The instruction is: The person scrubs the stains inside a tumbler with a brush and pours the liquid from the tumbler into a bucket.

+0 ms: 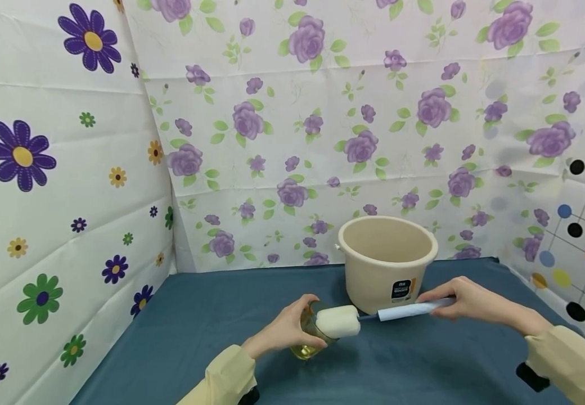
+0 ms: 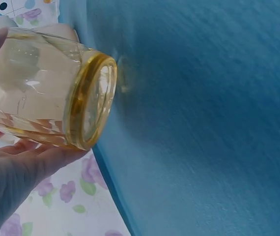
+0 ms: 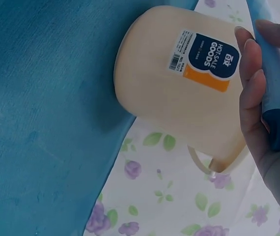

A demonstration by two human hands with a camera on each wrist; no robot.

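Observation:
My left hand (image 1: 287,326) grips an amber-tinted clear glass (image 2: 42,88), tilted on its side above the table with its mouth toward the right. At that mouth is the white sponge head of a bottle brush (image 1: 338,321), partly inside the glass. My right hand (image 1: 475,301) holds the brush by its pale blue handle (image 1: 409,310), fingers curled round it. The handle's dark blue end (image 3: 277,128) shows against the palm in the right wrist view. In the left wrist view the glass's thick base faces the camera, and the sponge is blurred through its wall.
A beige bucket (image 1: 383,281) with a label (image 3: 213,56) stands on the table just behind the brush handle. A dark blue cloth (image 1: 181,326) covers the table. Flower-printed sheets (image 1: 272,140) hang at the back and left, and a dotted sheet at the right.

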